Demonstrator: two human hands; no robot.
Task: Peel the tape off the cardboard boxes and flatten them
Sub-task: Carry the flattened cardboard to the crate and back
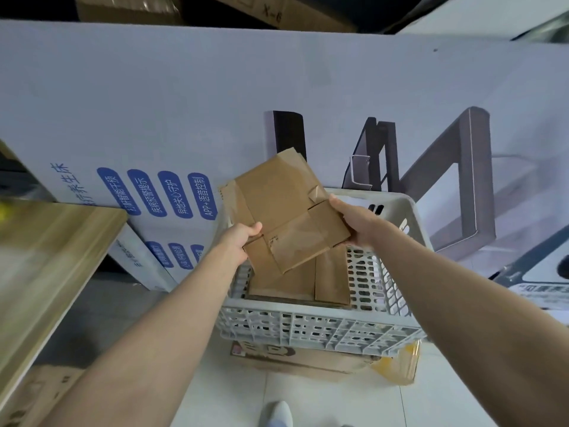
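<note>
1. behind everything there's a huge white printed carton (184, 97) leaning up like a wall, blue chinese text bubbles on it and a picture of a dark bed frame. pale tiled floor (234, 396) underneath.
2. off to my left is a wooden tabletop (46, 248), blurry at the edge.
3. in front of me sits a grey plastic crate (320, 328) with a slotted lattice all round, parked on top of a brown cardboard box (308, 362) that's a bit torn at its right corner.
4. inside the crate there's a stack of flattened cardboard (308, 282) lying flat.
5. the flattened box (286, 208) i'm holding is up in the air just above the crate, tilted, brown tape strips visible across its seams.
6. my left hand (238, 241) is pinched on its lower left edge, my right hand (354, 221) clamped on the right edge, hands well apart.
</note>
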